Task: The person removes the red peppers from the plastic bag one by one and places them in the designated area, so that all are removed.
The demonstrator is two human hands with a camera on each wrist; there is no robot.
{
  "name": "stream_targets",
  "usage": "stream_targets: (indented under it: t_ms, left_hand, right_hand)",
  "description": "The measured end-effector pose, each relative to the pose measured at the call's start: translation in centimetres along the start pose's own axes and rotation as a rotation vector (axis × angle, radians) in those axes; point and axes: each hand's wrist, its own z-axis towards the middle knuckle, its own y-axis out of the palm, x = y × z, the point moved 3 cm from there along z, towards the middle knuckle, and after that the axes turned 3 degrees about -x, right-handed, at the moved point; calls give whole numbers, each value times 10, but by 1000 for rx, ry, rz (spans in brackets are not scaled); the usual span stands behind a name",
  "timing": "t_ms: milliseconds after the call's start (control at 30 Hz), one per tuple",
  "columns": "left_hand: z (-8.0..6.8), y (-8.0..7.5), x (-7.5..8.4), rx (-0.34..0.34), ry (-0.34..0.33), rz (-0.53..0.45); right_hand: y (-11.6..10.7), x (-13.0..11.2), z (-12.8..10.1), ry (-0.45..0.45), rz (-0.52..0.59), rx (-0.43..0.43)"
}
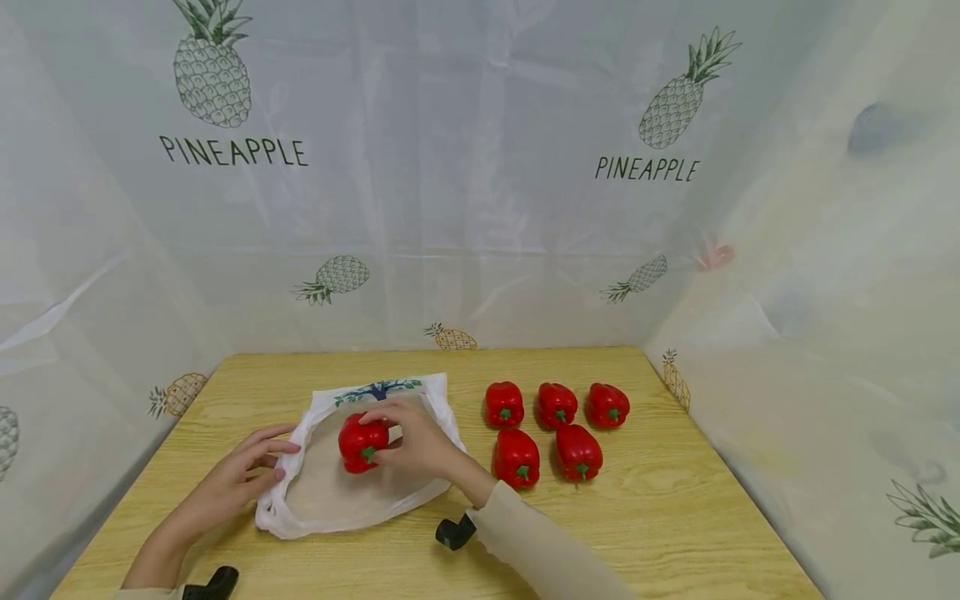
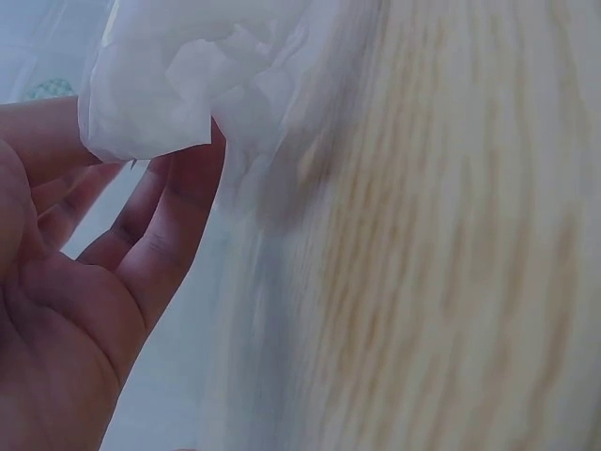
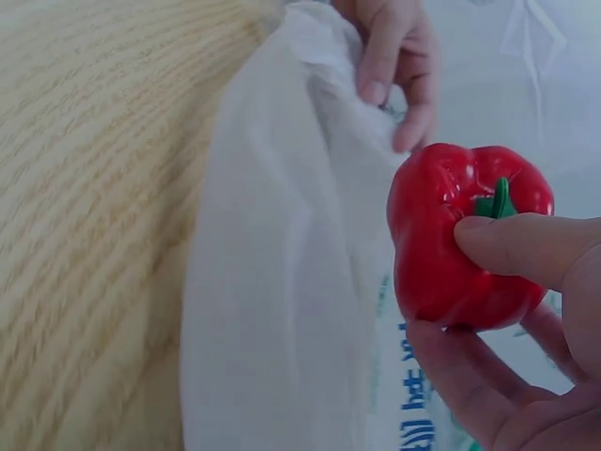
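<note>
My right hand [image 1: 411, 437] grips a shiny red bell pepper [image 1: 360, 443] with a green stem, over the mouth of a white plastic bag [image 1: 390, 523]. Thumb by the stem and fingers on the far side, it holds the bell pepper [image 3: 460, 291] in the right wrist view. At the bag's left side, my left hand [image 1: 238, 477] holds the rim between thumb and fingers. Part of the bag [image 2: 155, 103] covers some of those fingers in the left wrist view. The bag lies spread open, with blue and green print on it.
Several red bell peppers [image 1: 517, 458] stand in two rows right of the bag on the wood-grain table [image 1: 660, 517]. A pineapple-print sheet [image 1: 465, 183] hangs behind the table and along both sides.
</note>
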Motion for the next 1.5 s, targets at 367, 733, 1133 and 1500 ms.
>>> stream_targets:
  t_ms: [367,733,1133,1500]
  left_hand:
    - [0,1,-1,1,7,6]
    - [-1,0,0,-4,5,-6]
    - [0,0,2,-2,-19,-2]
    - [0,-1,2,3,-22,22]
  right_hand:
    - [-31,0,-21,-20,48,35]
    - [-67,-3,-45,-14,89,23]
    - [-96,5,-66,-55,64,61]
    - [-117,15,-86,-7,59,49]
